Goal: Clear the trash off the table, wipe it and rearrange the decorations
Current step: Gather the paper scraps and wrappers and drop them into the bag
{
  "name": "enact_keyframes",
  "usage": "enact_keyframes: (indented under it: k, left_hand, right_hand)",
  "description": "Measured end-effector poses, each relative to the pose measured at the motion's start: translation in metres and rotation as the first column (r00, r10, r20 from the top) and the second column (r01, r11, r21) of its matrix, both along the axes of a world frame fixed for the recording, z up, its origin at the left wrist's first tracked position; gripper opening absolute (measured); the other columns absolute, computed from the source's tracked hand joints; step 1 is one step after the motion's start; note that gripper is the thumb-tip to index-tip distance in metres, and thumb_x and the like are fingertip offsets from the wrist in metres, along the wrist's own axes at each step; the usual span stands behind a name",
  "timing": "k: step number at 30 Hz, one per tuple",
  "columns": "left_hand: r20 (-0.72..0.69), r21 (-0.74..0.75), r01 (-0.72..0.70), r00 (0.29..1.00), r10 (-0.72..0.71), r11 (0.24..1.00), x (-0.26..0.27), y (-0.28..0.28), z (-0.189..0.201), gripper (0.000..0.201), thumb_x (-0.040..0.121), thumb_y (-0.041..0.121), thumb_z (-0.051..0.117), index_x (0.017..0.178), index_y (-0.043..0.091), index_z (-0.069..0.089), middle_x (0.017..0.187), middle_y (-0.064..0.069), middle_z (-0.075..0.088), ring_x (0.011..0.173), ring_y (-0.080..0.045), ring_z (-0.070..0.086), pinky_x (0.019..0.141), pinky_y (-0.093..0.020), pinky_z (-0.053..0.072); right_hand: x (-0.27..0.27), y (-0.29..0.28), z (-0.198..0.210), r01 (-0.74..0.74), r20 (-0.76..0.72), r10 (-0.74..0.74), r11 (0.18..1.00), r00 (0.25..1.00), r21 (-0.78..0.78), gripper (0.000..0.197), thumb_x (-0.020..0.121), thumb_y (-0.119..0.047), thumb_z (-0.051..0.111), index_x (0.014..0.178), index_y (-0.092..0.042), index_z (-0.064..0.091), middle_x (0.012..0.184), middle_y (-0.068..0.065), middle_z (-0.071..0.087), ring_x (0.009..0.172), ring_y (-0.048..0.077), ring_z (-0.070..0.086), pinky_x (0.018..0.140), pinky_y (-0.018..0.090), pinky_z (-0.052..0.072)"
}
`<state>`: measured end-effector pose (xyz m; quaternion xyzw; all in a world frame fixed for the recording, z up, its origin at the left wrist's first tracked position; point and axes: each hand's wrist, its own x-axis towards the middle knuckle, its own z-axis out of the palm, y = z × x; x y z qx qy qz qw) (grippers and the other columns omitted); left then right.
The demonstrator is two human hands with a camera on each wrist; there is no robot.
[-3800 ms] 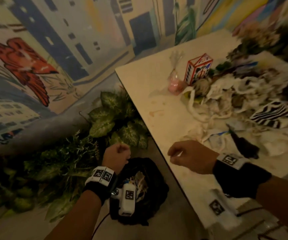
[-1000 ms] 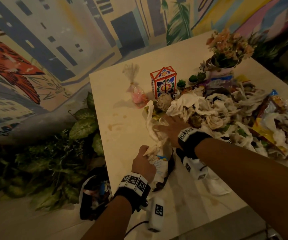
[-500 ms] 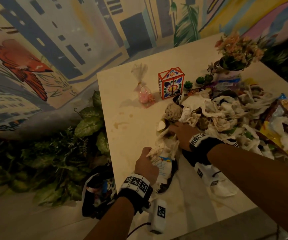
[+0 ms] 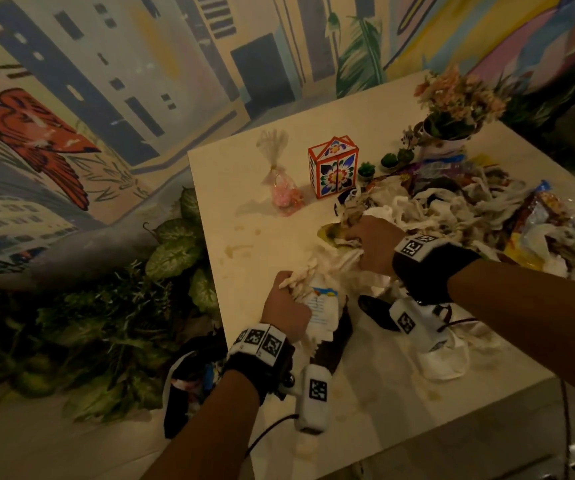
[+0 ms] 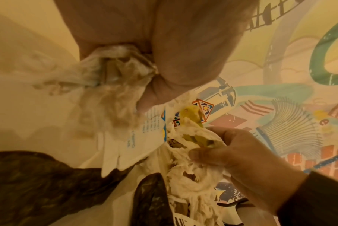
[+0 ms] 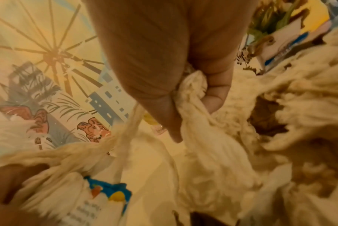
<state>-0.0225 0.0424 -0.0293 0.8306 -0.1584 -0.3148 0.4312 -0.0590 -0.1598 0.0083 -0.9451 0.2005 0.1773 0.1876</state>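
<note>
Head view: trash pile (image 4: 452, 216) (crumpled tissues, wrappers) lies right of the floral box (image 4: 333, 168) on the worktop (image 4: 244, 188). Left hand (image 4: 287, 308), nearer than the box at the worktop's edge, is clenched on a wad of tissue + a printed paper (image 4: 320, 299). Right hand (image 4: 372, 245), just in front of the box, is clenched on tissue at the pile's near edge. Black bag (image 4: 189, 386) sits on the floor below the edge w/ some scraps inside; contents too dark to name. Left of the box, a small cello bag (image 4: 282, 188) holds pink bits. Flower pot (image 4: 452, 133) stands behind the pile w/ peach blooms.

Left wrist view: fingers (image 5: 175, 61) are wrapped round a twisted tissue; the printed paper hangs below. The right hand (image 5: 241, 156) pinches a tissue bundle w/ something yellow-green in it.

Right wrist view: fingers (image 6: 216, 85) squeeze a tissue twist; a rope of it runs over to the left hand (image 6: 11, 188).

Handling, I'd judge: all light, soft, tears easily, maybe damp. Best to scoop whole fistfuls from below, not tug at the strands, since bits are tangled and could drag the decor along.
</note>
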Motion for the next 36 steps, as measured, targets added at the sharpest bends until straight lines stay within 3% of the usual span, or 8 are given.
enact_keyframes:
  k: [6,11,16,19,22,24,32,36]
  left_hand:
    - [-0.093,-0.046,-0.054,0.994,0.049,0.997,0.008,-0.008,0.014,0.042,0.076,-0.019,0.049,0.096,0.018,0.044,0.087,-0.005,0.056,0.082,-0.024,0.057,0.064,-0.033,0.047]
    - [-0.154,-0.168,-0.146,0.981,0.121,0.975,0.014,-0.017,0.028,0.043,0.073,-0.026,0.045,0.102,0.005,0.046,0.102,-0.024,0.057,0.097,-0.040,0.060,0.075,-0.057,0.052]
    - [-0.207,-0.300,-0.233,0.963,0.175,0.925,0.020,-0.021,0.048,0.043,0.074,-0.025,0.045,0.093,0.013,0.052,0.093,-0.018,0.064,0.082,-0.039,0.067,0.055,-0.041,0.056]
    - [-0.270,-0.298,-0.286,0.940,0.207,0.911,0.020,-0.024,0.060,0.034,0.077,-0.022,0.045,0.091,0.008,0.056,0.082,-0.017,0.063,0.057,-0.033,0.066,0.040,-0.032,0.050]
    - [-0.323,-0.295,-0.340,0.915,0.241,0.893,0.027,-0.025,0.063,0.029,0.074,-0.018,0.047,0.100,-0.011,0.055,0.084,-0.022,0.063,0.059,-0.031,0.069,0.061,-0.045,0.052]
    - [-0.344,-0.294,-0.371,0.901,0.264,0.881,0.032,-0.023,0.063,0.027,0.072,-0.017,0.048,0.093,-0.003,0.057,0.087,-0.021,0.060,0.063,-0.031,0.068,0.068,-0.046,0.050]
    - [-0.435,-0.296,-0.540,0.811,0.392,0.788,0.060,0.016,0.065,0.031,0.066,-0.009,0.051,0.090,0.010,0.051,0.089,-0.013,0.051,0.073,-0.028,0.049,0.036,-0.019,0.036]
    - [-0.441,-0.349,-0.571,0.800,0.408,0.743,0.074,0.057,0.071,0.031,0.079,-0.014,0.041,0.101,0.000,0.058,0.090,-0.015,0.060,0.053,-0.019,0.058,0.042,-0.021,0.047]
  right_hand:
    - [-0.013,-0.008,0.022,0.022,0.054,-0.020,0.999,0.998,-0.048,0.012,0.085,-0.013,0.059,0.094,-0.012,0.066,0.091,0.005,0.050,0.093,0.026,0.056,0.071,0.028,0.037]
    - [-0.013,-0.012,0.049,0.122,0.098,-0.118,0.992,0.988,-0.039,0.009,0.079,-0.006,0.058,0.081,-0.014,0.061,0.084,0.005,0.054,0.084,0.025,0.055,0.066,0.028,0.040]
    - [-0.009,-0.020,0.080,0.238,0.343,-0.233,0.971,0.910,0.029,0.017,0.076,-0.003,0.063,0.091,-0.006,0.070,0.092,0.013,0.068,0.090,0.030,0.062,0.075,0.032,0.051]
    - [-0.006,-0.026,0.094,0.269,0.443,-0.264,0.962,0.857,0.052,0.015,0.077,-0.003,0.065,0.091,-0.006,0.071,0.083,0.012,0.065,0.089,0.030,0.061,0.070,0.027,0.041]
    - [-0.003,-0.032,0.105,0.273,0.504,-0.261,0.961,0.823,0.050,0.010,0.072,-0.001,0.068,0.075,-0.011,0.067,0.061,0.002,0.051,0.078,0.028,0.056,0.062,0.024,0.034]
    - [-0.001,-0.032,0.111,0.255,0.510,-0.254,0.964,0.822,0.070,0.012,0.069,0.000,0.069,0.069,-0.011,0.063,0.056,0.001,0.047,0.072,0.026,0.053,0.059,0.025,0.032]
    - [0.022,-0.009,0.132,0.139,0.631,-0.210,0.977,0.747,0.161,0.018,0.064,-0.009,0.065,0.052,-0.007,0.051,0.058,0.014,0.039,0.060,0.018,0.037,0.059,0.029,0.031]
    - [0.046,0.024,0.134,0.063,0.618,-0.169,0.980,0.768,0.189,0.026,0.067,-0.001,0.066,0.050,-0.014,0.052,0.057,0.013,0.043,0.057,0.015,0.039,0.059,0.027,0.033]
